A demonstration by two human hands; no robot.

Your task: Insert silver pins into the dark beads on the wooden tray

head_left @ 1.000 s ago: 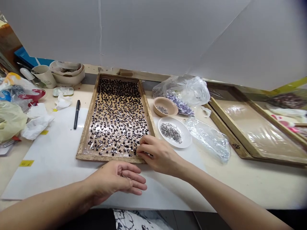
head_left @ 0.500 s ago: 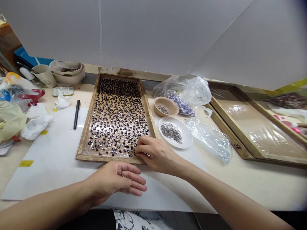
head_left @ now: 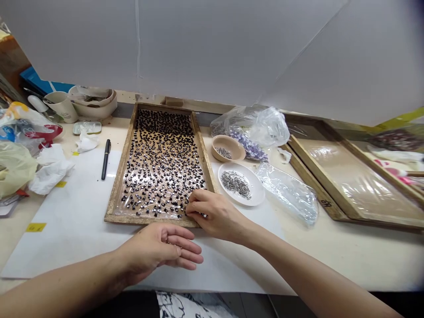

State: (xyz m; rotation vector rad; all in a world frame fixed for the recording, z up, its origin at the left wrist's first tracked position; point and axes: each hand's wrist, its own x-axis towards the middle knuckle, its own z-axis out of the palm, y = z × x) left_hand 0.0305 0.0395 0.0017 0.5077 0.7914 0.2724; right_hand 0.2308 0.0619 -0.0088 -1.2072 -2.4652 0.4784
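Observation:
A shallow wooden frame tray [head_left: 116,185] lies in front of me, its clear film dotted with many small shiny black pieces [head_left: 165,170]. At its lower right corner my right hand [head_left: 212,214] reaches in, thumb and fingers pinched together among the pieces. What the fingertips hold, if anything, is hidden. Just below the tray's front edge, my left hand [head_left: 162,249] rests with its palm turned up and sideways and its fingers stretched out. Something tiny may lie near the base of its fingers, too small to name.
Right of the tray are a white plate [head_left: 258,187] and a tan bowl [head_left: 237,148], both with small metal bits. Beyond lie plastic bags [head_left: 288,190] and more wooden frames [head_left: 331,176]. Left are a black pen [head_left: 106,160], crumpled tissue [head_left: 51,170] and a paper cup [head_left: 62,106].
Both hands stay almost where they were. The right fingertips have shifted very slightly within the tray corner; the view has tilted a little.

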